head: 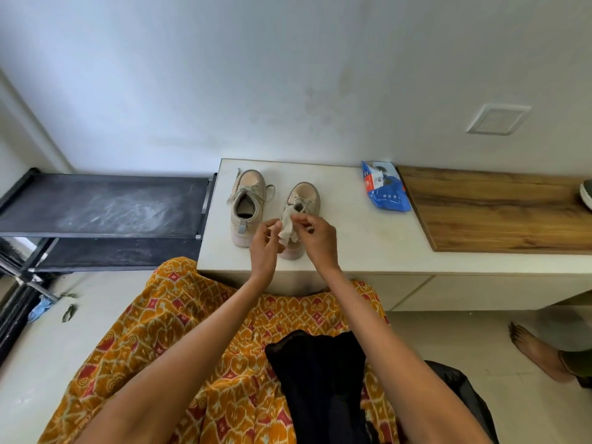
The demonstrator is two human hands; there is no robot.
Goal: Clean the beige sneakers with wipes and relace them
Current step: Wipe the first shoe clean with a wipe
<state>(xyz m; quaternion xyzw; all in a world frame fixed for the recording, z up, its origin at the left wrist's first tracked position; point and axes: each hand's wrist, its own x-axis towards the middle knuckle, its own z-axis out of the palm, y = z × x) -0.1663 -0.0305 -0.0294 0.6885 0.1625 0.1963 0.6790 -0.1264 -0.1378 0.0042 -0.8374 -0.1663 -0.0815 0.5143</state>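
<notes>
A crumpled, greyish wipe [288, 230] was pinched between the left hand [266, 243] and right hand [315, 233], right over the nearer sneaker [301, 200]. So wiping looked underway, tbh. Just left of the grip, the other sneaker [248, 203] was seen laced; relacing seemingly wasn't started. Well off right, the blue wipes pack [384, 190] was lying; contents couldn't be made out.
</notes>
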